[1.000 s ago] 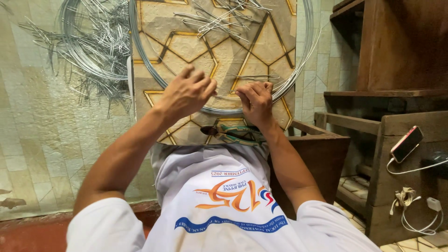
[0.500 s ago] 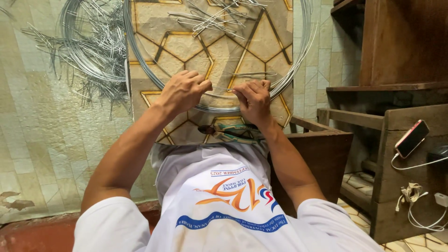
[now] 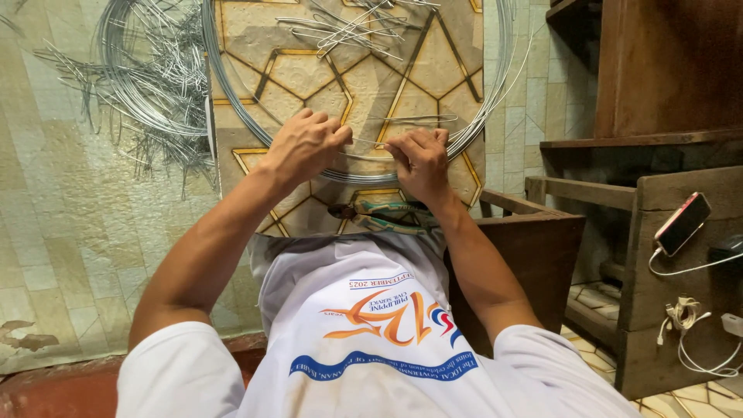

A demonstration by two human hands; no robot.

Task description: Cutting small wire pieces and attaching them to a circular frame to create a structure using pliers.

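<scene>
My left hand (image 3: pixel 303 145) and my right hand (image 3: pixel 419 160) rest side by side on a patterned board (image 3: pixel 309 66) laid over my lap. Between their fingertips runs a thin piece of silver wire (image 3: pixel 364 147), pinched at both ends. A large coil of silver wire (image 3: pixel 487 101) rings the board, its near arc passing just under my hands. Several short bent wire pieces (image 3: pixel 348 27) lie in a pile at the board's far edge.
A second coil with many cut wire ends (image 3: pixel 135 85) lies on the tiled floor to the left. A wooden box (image 3: pixel 534 248) stands by my right knee. Wooden shelves (image 3: pixel 658 93) at right hold a phone (image 3: pixel 681 223) and white charger cables (image 3: pixel 689 333).
Both hands have shifted slightly lower and closer together on the board, still working the thin wire. The view has tilted a little.
</scene>
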